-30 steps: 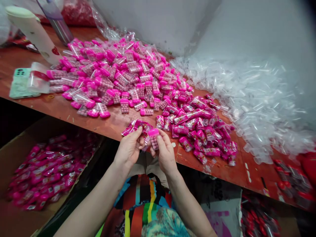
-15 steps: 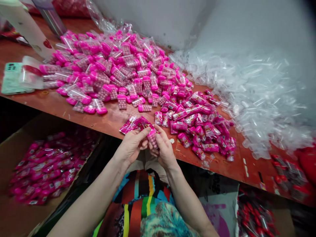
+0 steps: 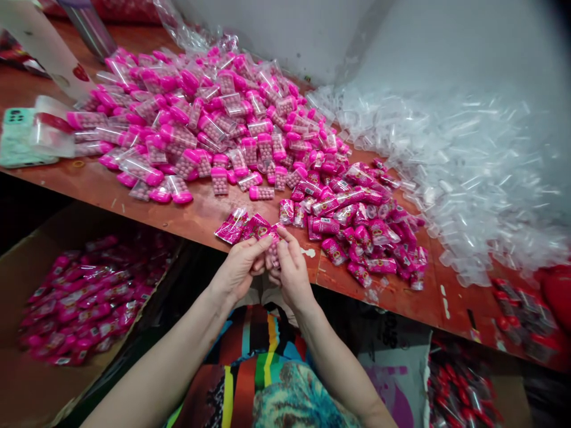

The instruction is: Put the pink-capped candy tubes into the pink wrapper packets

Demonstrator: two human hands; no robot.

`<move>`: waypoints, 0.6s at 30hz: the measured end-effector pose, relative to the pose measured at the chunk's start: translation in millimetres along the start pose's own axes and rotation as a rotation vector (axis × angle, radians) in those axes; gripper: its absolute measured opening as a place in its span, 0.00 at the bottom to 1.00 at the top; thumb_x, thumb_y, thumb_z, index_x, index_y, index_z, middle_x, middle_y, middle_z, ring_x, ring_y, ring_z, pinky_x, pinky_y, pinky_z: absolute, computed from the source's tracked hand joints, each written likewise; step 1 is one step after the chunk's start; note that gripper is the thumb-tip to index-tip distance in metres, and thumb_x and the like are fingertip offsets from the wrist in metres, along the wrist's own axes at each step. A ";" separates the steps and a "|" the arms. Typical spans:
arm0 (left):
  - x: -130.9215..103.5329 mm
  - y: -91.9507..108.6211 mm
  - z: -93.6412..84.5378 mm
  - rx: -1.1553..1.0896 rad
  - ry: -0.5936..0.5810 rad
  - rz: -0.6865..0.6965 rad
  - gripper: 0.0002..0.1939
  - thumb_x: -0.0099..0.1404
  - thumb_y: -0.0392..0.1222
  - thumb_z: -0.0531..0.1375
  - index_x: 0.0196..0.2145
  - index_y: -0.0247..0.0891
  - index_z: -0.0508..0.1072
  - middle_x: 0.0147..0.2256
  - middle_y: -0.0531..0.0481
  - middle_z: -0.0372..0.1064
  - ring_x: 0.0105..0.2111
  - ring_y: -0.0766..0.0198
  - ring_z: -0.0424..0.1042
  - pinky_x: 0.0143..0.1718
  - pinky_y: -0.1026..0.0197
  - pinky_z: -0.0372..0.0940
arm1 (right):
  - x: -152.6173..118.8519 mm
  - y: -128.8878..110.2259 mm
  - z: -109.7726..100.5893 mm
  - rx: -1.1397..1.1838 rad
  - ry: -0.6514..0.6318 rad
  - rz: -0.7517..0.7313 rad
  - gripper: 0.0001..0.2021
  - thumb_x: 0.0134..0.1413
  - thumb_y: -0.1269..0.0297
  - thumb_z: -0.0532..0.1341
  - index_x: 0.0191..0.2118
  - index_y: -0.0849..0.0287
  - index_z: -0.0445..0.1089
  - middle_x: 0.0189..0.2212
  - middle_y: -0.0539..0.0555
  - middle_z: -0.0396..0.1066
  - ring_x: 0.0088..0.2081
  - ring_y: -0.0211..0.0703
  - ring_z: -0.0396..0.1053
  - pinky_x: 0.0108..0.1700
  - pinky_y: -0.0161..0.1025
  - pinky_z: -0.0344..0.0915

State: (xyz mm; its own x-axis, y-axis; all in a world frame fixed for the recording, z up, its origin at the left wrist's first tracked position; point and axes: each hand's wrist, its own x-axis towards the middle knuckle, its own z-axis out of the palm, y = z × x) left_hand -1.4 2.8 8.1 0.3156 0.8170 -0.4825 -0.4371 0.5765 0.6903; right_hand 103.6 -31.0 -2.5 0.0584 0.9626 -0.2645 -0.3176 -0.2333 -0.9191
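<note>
Holding the small pink container in the right hand, now together with the left hand (grip impossible to tell), beside pink wrappers near the edge of the bench, and covering more of it than a moment ago, suggesting finer fingertip work.

It was a small packing workshop, shown by the red worktable heaped with pink-capped containers, wrapped pink packets and clear empty containers, with a filled cardboard box below.
</note>
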 end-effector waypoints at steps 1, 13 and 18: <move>-1.1 -0.8 0.8 0.015 0.010 0.010 0.17 0.56 0.48 0.67 0.23 0.33 0.69 0.15 0.57 0.57 0.15 0.77 0.51 0.17 0.70 0.43 | -0.8 0.9 -0.5 -0.104 0.042 -0.076 0.21 0.63 0.53 0.54 0.59 0.51 0.58 0.25 0.47 0.62 0.20 0.34 0.56 0.21 0.31 0.56; -4.7 -1.5 1.7 -0.008 -0.046 -0.016 0.16 0.55 0.47 0.67 0.22 0.32 0.70 0.18 0.54 0.61 0.16 0.76 0.51 0.17 0.69 0.44 | 5.1 -7.2 -12.1 0.095 -0.174 0.132 0.19 0.65 0.52 0.49 0.58 0.49 0.56 0.20 0.41 0.56 0.15 0.29 0.37 0.15 0.27 0.41; -5.6 -12.9 2.4 0.045 -0.036 -0.035 0.18 0.58 0.51 0.65 0.22 0.34 0.69 0.13 0.58 0.55 0.14 0.75 0.49 0.17 0.68 0.44 | -1.7 0.6 -11.2 -0.379 0.102 -0.216 0.18 0.64 0.57 0.53 0.57 0.53 0.61 0.32 0.51 0.67 0.29 0.37 0.65 0.34 0.36 0.64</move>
State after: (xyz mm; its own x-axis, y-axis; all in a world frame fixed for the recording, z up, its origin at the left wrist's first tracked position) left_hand 4.5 -9.2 3.2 0.3606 0.7950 -0.4877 -0.3875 0.6033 0.6970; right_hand 113.9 -34.3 -5.9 0.1847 0.9807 -0.0647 0.0800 -0.0807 -0.9935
